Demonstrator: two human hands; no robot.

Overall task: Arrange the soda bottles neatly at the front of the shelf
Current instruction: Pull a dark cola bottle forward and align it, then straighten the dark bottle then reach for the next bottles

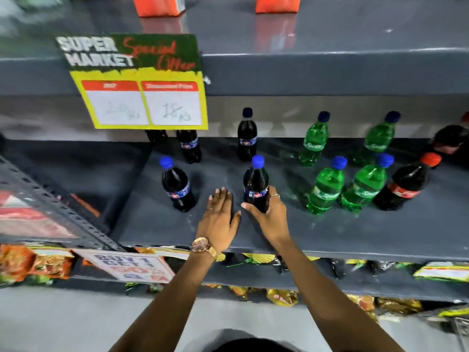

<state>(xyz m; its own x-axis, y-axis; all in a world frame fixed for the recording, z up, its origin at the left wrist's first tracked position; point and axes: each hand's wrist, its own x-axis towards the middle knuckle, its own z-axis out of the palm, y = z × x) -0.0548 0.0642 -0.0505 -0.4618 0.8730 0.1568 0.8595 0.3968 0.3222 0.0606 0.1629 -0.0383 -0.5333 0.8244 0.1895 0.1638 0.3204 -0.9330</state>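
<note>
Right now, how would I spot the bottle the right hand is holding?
Find the yellow price sign; on the grey shelf below stand dark bottles. The held bottle is nearest the shelf's front, beside the green bottles, and the only one the right hand grips.

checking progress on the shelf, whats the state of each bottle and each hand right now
right hand: gripping front dark cola bottle, upright
left hand: open, flat on shelf, holding nothing
front-left dark bottle: upright, untouched
back dark bottles: upright, set back
green bottles: upright, capped, two rows
red-capped cola bottle: upright
</note>
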